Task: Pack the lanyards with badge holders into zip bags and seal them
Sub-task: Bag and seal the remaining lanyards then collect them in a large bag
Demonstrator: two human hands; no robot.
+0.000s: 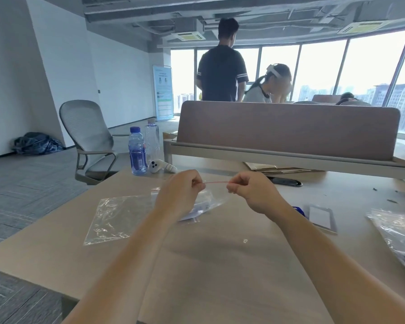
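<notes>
The left hand [181, 191] and right hand [251, 191] each pinch the red seal edge of a zip bag [212, 198] with curled fingers, stretching it between them. Both forearms reach forward, and the bag hangs over the table [220, 265].

1. the zip bag [208, 199] hanging under the pinch is mostly behind the left hand [180, 195], contents are just a blurry blue-white smudge, can't tell
2. right of the grip a blue thing [298, 210] pokes out from behind the right forearm, rest hidden
3. further right, the crinkly plastic pile [398, 232] gets cut off by the frame edge
4. dark flat object [284, 181] just beyond the right hand [253, 192], partly covered, no idea what it is
</notes>
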